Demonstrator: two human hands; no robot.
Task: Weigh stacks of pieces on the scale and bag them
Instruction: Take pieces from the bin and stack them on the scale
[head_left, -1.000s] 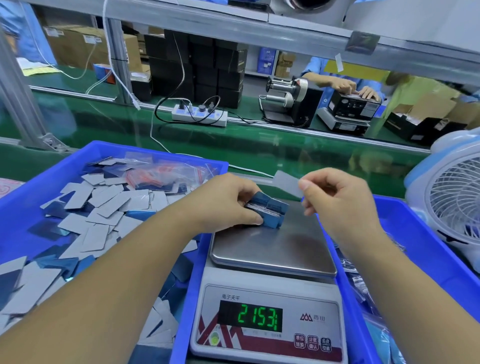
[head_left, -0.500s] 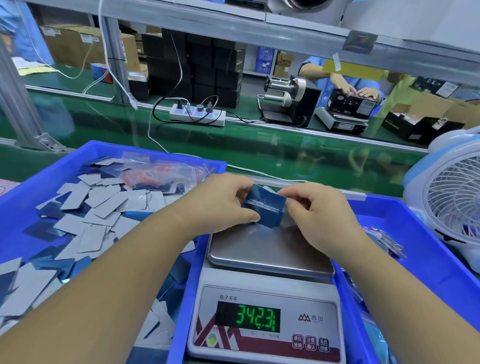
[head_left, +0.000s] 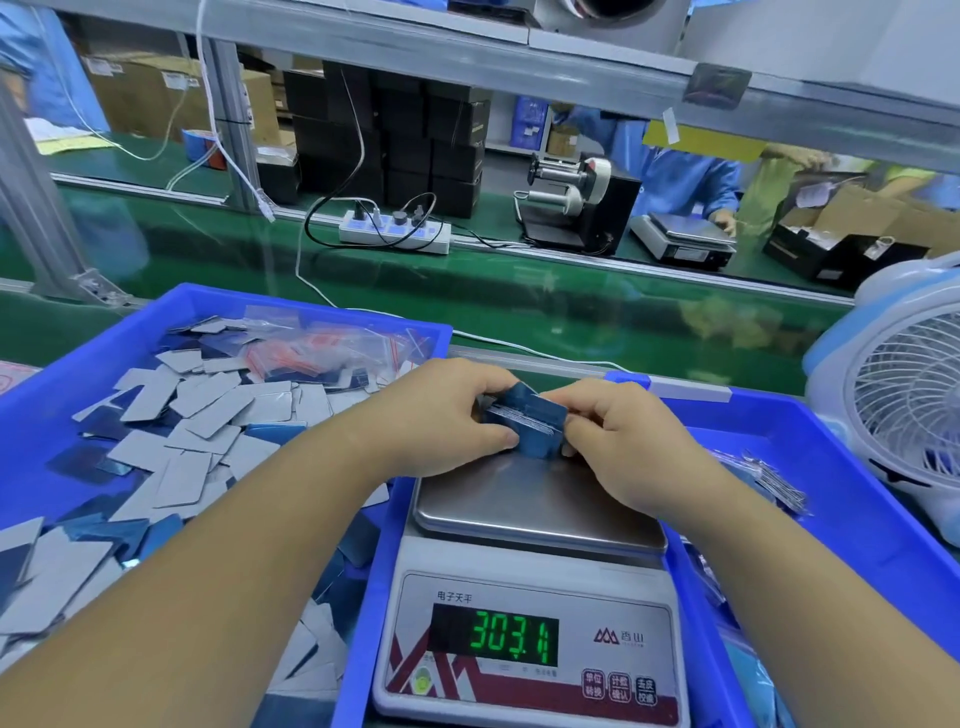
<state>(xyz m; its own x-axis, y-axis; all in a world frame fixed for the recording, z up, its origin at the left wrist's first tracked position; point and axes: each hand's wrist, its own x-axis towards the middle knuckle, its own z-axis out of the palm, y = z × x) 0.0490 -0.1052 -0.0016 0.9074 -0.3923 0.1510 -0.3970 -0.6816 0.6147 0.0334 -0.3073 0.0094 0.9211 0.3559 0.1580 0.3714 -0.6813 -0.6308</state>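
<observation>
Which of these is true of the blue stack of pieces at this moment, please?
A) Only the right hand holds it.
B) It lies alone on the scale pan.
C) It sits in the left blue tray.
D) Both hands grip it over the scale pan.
D: the left hand and right hand both grip the blue stack above the scale pan.

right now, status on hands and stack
Both hands, left and right, grip stack over scale. Display lit, stack not bagged. Nothing in the way.
</observation>
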